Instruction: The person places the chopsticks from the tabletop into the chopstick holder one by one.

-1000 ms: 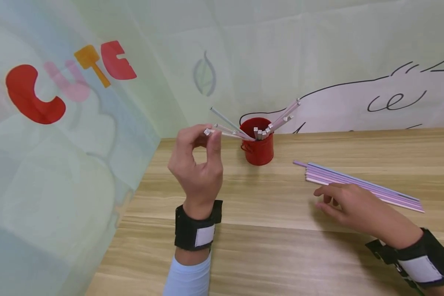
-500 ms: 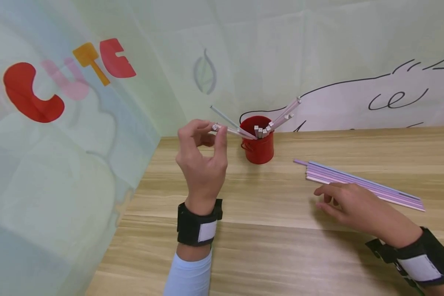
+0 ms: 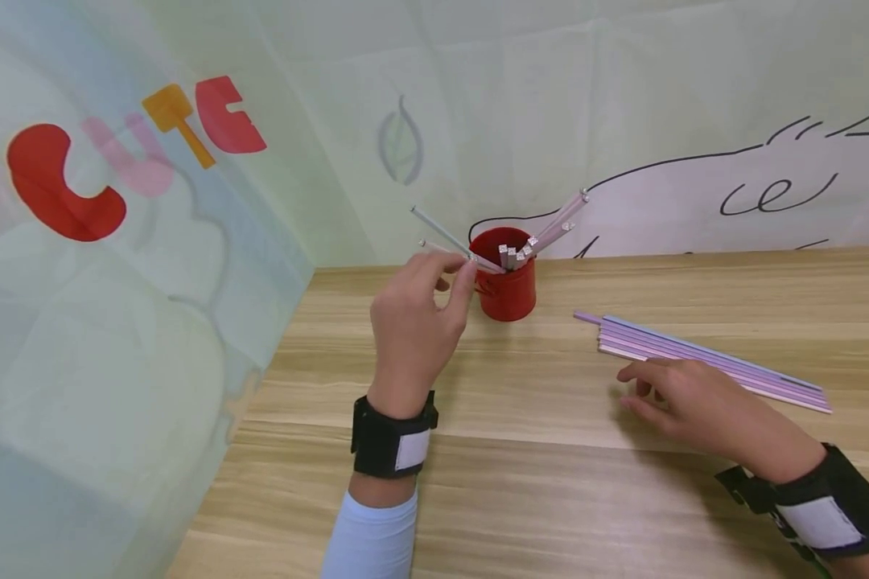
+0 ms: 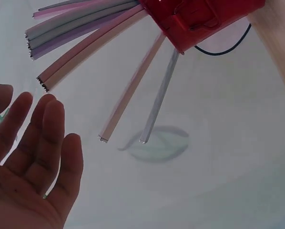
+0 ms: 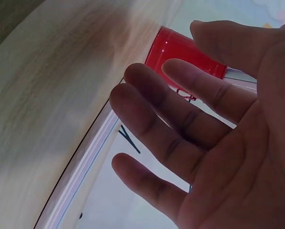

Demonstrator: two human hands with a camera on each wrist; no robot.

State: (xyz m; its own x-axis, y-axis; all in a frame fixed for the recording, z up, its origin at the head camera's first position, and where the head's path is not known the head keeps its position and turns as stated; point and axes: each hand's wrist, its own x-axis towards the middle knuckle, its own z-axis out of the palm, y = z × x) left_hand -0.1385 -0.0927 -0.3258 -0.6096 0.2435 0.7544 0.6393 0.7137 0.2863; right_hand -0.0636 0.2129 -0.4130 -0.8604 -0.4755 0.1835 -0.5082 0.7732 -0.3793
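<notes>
Red bucket (image 3: 508, 299) stood just beyond and to the right of the left hand (image 3: 416, 322), the nearer of the two; the right hand (image 3: 702, 406) hung farther off, on the bucket's other side. Left-leaning sticks (image 3: 438, 227) slanted out over the rim, long axes running up and left. Left thumb and forefinger nearly met at one stick tip; pinched or not, could not tell. Right hand half open, held nothing, near the loose row of sticks (image 3: 644, 342) on the table (image 3: 521, 498)

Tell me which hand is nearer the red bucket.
Left. The left hand is just left of the red bucket, the right hand farther off, near the sticks on the table.
</notes>
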